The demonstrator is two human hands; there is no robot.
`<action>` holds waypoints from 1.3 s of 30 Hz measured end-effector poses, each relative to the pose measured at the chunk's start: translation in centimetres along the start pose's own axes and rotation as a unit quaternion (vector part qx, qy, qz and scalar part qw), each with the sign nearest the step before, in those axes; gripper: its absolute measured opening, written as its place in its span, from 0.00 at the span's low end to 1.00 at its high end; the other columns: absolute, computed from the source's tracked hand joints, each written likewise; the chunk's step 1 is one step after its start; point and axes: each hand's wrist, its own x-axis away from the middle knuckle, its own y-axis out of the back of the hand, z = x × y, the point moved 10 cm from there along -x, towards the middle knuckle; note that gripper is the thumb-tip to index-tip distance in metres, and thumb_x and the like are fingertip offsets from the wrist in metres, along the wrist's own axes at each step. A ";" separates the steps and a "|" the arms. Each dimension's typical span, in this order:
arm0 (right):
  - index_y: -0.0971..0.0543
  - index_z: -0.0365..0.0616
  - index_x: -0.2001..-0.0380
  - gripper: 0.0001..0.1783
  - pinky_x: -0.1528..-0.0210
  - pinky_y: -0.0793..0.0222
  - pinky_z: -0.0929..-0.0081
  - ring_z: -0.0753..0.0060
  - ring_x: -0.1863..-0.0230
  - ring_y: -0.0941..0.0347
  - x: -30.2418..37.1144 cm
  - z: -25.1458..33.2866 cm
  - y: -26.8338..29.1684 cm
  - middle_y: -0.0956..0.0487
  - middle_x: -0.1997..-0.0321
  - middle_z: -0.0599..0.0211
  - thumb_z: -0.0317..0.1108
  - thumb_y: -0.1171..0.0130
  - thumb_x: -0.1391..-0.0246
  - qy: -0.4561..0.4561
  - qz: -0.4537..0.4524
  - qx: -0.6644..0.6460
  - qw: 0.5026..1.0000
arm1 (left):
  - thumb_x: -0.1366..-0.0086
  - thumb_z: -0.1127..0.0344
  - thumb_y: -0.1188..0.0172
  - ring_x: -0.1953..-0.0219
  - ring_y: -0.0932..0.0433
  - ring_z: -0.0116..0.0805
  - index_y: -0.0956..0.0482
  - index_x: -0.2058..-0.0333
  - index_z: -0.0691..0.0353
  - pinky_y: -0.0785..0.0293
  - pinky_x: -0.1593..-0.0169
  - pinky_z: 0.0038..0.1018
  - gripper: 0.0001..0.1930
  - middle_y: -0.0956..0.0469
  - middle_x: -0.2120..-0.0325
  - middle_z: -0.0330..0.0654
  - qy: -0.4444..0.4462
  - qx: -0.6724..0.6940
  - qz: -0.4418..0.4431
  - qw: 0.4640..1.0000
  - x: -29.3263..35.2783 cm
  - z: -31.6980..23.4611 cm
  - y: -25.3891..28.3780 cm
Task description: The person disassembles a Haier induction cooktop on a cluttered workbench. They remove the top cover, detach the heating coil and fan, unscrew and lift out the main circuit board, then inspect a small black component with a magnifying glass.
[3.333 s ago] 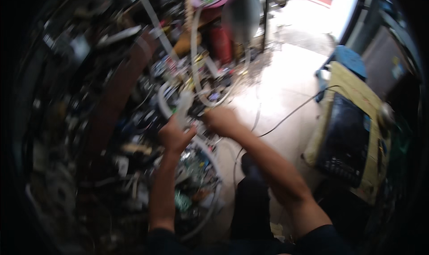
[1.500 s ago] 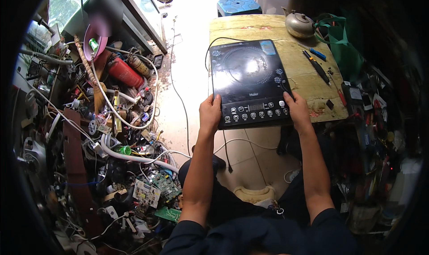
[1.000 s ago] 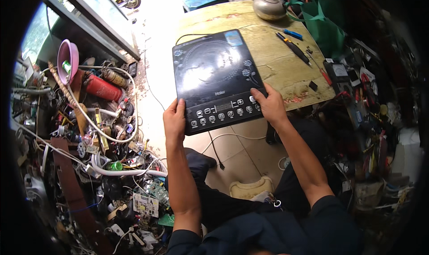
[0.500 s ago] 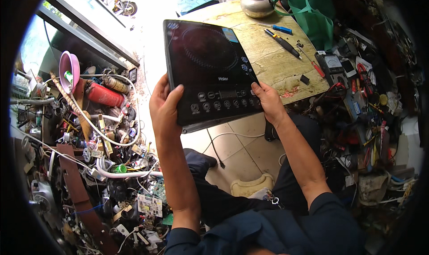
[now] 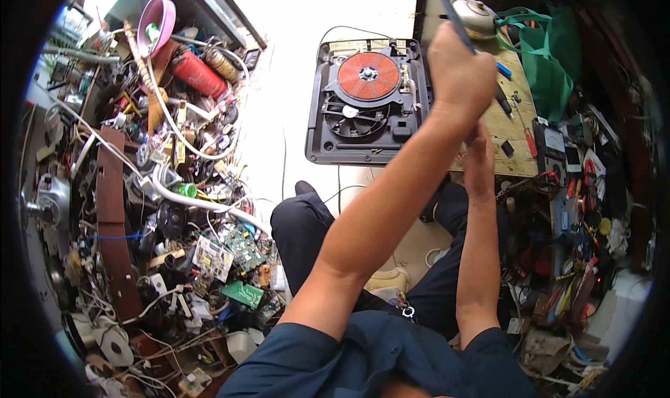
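Observation:
My left hand, reaching across to the right, is closed on the edge of the glass top panel of an induction cooker. The panel stands tilted up, seen nearly edge-on. Left of my forearm lies the black cooker base, its inside exposed. It holds a round reddish-orange coil with a black cooling fan below it. My right hand is just below the left one, near the table edge; its fingers are largely hidden behind my left wrist.
On the wooden table lie a red screwdriver and a small black piece, with a kettle and green bag behind. Piled parts and a red cylinder crowd the left; a meter and tools crowd the right.
The top panel has come off the base and swung up to the right with my left hand. The coil and fan now show. My right hand has moved right, and the view has shifted.

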 end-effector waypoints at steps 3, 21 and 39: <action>0.38 0.36 0.26 0.55 0.25 0.43 0.63 0.61 0.28 0.33 -0.1 4.9 -2.6 0.27 0.30 0.58 0.56 0.23 0.46 0.052 -0.029 0.049 0.997 | 0.47 0.78 0.42 0.60 0.15 0.57 0.22 0.60 0.75 0.21 0.51 0.39 0.14 0.16 0.66 0.60 -0.056 -0.081 -0.073 0.992 1.0 -0.5 -1.6; 0.27 0.40 0.35 0.26 0.33 0.33 0.65 0.68 0.40 0.26 -2.4 3.7 4.8 0.22 0.40 0.68 0.24 0.40 0.36 0.043 -0.154 -0.094 0.983 | 0.30 0.56 0.36 0.51 0.14 0.56 0.18 0.46 0.70 0.20 0.47 0.41 0.23 0.15 0.55 0.62 -0.005 -0.479 -0.039 0.877 -1.8 8.3 28.0; 0.26 0.41 0.35 0.28 0.30 0.34 0.59 0.63 0.37 0.27 -2.6 0.9 9.7 0.22 0.38 0.64 0.23 0.44 0.39 -0.010 -0.218 -0.129 0.967 | 0.20 0.73 0.50 0.54 0.16 0.30 0.37 0.29 0.72 0.18 0.49 0.26 0.25 0.17 0.48 0.50 0.314 -0.076 0.021 0.946 1.2 19.6 30.1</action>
